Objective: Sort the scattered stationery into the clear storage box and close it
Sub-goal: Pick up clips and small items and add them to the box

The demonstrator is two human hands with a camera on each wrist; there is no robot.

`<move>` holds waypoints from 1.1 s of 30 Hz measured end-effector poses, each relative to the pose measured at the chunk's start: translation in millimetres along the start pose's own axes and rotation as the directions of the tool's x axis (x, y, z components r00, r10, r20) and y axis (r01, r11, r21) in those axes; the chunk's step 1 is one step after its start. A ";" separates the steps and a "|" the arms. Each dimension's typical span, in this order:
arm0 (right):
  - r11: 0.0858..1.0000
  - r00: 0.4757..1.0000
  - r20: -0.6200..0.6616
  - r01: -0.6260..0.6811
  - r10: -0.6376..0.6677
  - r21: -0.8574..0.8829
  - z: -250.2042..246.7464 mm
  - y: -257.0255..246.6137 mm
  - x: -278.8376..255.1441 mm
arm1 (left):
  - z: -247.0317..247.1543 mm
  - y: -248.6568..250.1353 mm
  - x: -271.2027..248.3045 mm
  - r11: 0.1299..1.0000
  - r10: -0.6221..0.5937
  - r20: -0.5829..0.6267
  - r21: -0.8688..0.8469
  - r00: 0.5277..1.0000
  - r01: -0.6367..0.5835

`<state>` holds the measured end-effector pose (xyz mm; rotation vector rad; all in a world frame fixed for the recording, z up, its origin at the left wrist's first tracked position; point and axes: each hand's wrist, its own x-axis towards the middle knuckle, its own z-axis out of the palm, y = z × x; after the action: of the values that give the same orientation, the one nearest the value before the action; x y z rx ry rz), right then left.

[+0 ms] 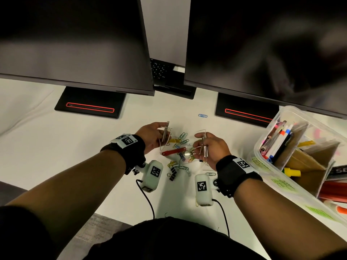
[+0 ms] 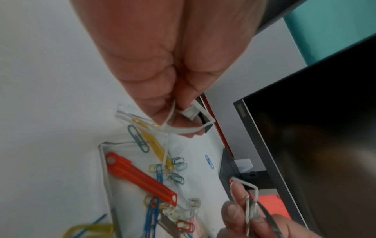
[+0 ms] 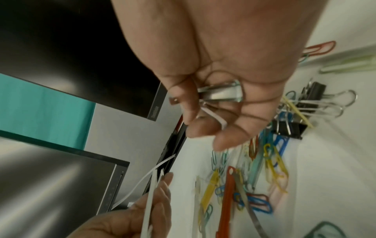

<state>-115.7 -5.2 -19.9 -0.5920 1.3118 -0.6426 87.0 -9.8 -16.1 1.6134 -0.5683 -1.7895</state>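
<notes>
Holding one metal fastener strip pinched in the left hand and another gripped with a silver clip in the right hand, both raised above the clip pile on the desk. Storage box open at three o'clock, lid not seen, pens already inside. Best carried over together, kept level so bent prongs snag nothing. Dropping into a free cardboard section, not among pens. Then gathering the paper clips by handfuls, red strip and black binder clips at six o'clock last.
</notes>
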 end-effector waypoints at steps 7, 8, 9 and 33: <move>0.998 0.998 -0.058 0.005 -0.002 0.055 7.9 2.8 4.4 | -12.6 -4.7 -1.3 0.991 -0.064 -0.055 -0.124 0.996 0.057; 1.000 0.998 -0.059 -0.002 0.003 0.016 9.4 1.5 4.7 | -15.2 -4.5 -1.3 0.986 -0.082 -0.036 -0.145 0.996 0.076; 0.999 0.998 -0.061 0.003 -0.006 -0.049 12.0 0.2 5.5 | -17.5 -4.3 -1.9 0.983 -0.104 -0.008 -0.155 0.995 0.101; -0.052 0.903 0.285 0.284 -0.323 -0.958 32.9 3.6 15.7 | -21.2 -14.3 15.6 0.431 0.349 -0.123 0.901 0.929 -0.043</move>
<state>-80.9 -12.9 -27.8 -2.1917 1.5336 0.1367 104.8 -8.8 -40.1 2.2890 -1.6927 -0.9870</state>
